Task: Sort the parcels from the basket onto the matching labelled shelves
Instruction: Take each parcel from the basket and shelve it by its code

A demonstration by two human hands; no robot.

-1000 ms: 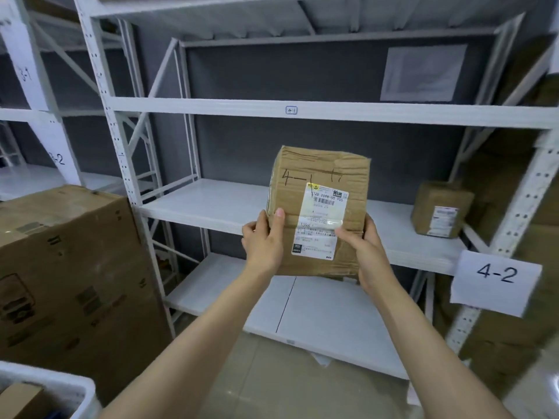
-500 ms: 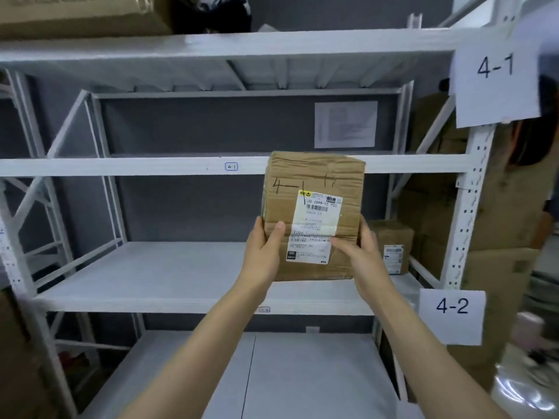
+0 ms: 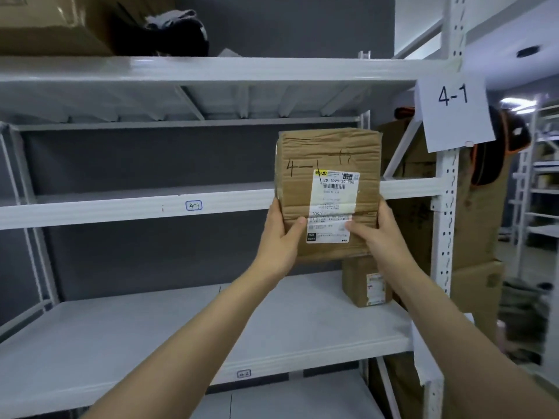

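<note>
Placing step. White metal shelf edge carries small tag "4-1"; lower tag reads "4-2". Left hand grips the left side of the brown cardboard parcel, held in air level with that shelf, handwritten "4-1", white shipping label "T098". Right hand grips the right side. White paper sign: "4-1". Next, likely: raise, slide onto shelf.

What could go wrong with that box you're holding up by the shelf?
1. The left hand and right hand grip only the lower part of the parcel, so it might tip or slip.
2. Its bottom hangs below the front edge of the 4-1 shelf, so it could bump there if pushed in too low.
3. It is marked 4-1, so setting it on the lower shelf by the smaller parcel would be a wrong sort.
</note>
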